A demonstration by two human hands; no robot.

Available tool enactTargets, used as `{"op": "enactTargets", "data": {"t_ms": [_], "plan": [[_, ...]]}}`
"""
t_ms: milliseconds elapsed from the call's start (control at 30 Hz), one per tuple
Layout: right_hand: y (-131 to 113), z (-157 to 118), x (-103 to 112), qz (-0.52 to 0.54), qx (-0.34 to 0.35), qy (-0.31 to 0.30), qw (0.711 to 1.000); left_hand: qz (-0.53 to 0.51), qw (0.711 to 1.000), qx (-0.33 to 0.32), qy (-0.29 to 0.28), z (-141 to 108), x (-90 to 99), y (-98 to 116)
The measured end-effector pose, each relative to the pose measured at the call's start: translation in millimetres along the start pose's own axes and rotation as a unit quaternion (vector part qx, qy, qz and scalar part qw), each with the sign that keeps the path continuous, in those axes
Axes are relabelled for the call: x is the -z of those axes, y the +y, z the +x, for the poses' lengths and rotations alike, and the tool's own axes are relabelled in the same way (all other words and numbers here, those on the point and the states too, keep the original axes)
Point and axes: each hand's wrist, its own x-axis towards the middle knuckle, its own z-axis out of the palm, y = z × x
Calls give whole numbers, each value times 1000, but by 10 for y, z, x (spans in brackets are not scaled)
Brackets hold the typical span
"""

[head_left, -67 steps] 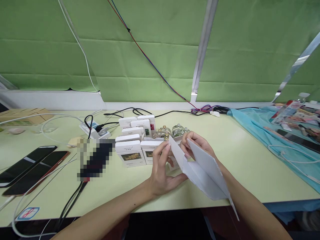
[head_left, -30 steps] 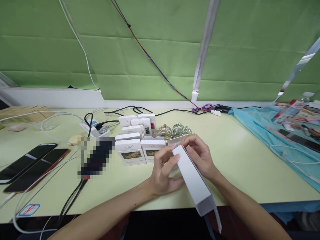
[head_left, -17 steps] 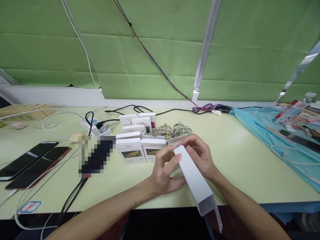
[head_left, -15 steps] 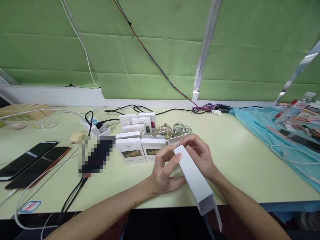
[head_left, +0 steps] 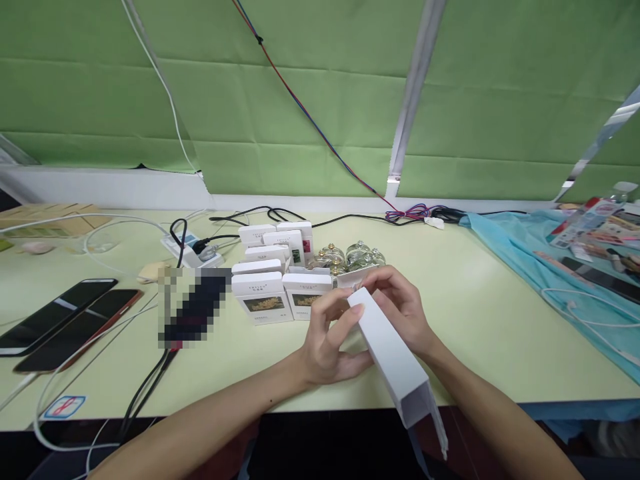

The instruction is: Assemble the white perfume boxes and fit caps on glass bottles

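Carton: the long, white, folded-card carton (head_left: 393, 350), spread wide about two seconds ago, is now a squared tube, tilted over the table's front edge, open end toward the person, flap dangling.
Left hand: the left hand (head_left: 333, 340) is nearly closed, thumb and fingers pinching the carton's far end, much as half a second ago.
Right hand: the right hand (head_left: 397, 310) is curled against that same end; fingertips partly hidden, so its grip I can't tell.
Tabletop: on the pale yellow-green, smooth table (head_left: 490, 320), white, flower-printed card boxes (head_left: 265, 303) stand grouped left of clear, round glass jars (head_left: 333, 257); a light-blue, crumpled cloth (head_left: 493, 233) lies far right.
Room: green, creased fabric panels (head_left: 300, 100) back it all, a red-and-blue, thin cable (head_left: 313, 120) slanting across.
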Motion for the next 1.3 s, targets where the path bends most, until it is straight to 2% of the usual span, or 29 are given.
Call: {"op": "enactTargets", "data": {"t_ms": [233,400,600,767,933,1067,1300], "plan": [[0,21,-10,3,20,-1,1000,32,999,-12,10,35,18,23],[32,42,20,-12,64,2,998,-34,999,-12,7,16,-16,0],[36,56,80,17,57,11,998,-115,993,1,2,24,-16,-31],[25,93,122,114,49,-65,990,-163,985,57,6,-1,-24,-69],[-38,94,169,124,28,-145,981,-160,983,95,4,-12,-32,-83],[-111,53,171,79,14,-163,983,-148,983,113,1,5,-19,-83],[-103,1,111,-15,62,-156,986,-131,985,114,-8,-15,-9,-88]]}}
